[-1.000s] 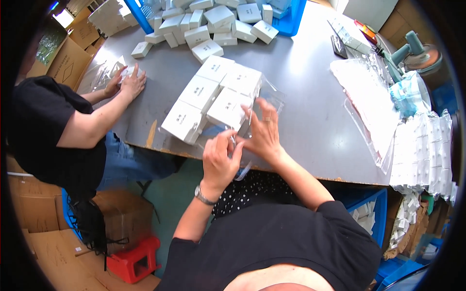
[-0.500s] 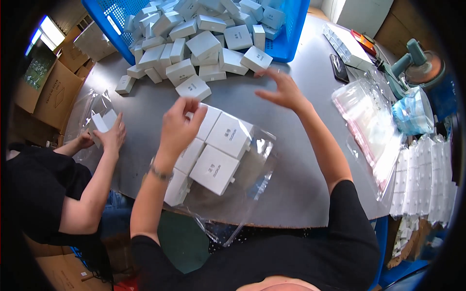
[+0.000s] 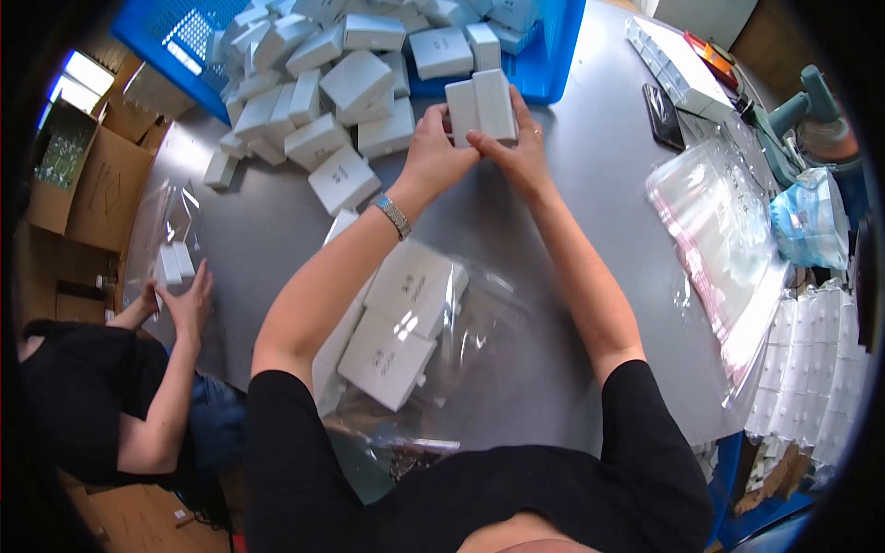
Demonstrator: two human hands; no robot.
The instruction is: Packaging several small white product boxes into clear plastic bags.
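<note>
Left hand [image 3: 433,150] and right hand [image 3: 519,152] pinch two white boxes [image 3: 490,107] between them, just nearside of blue basket [image 3: 560,55]. Boxes could slide apart if either hand's squeeze slackens.

Bright; glare on bag [image 3: 467,343]; rim perhaps blurred

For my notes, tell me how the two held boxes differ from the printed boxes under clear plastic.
The held boxes sit between the left grip and right grip; the covered boxes lie on the table, in neither. The held boxes are bare; the covered boxes have clear plastic over them. The held boxes show no clear print; the covered boxes show dark print on top. Both sets are white.
</note>
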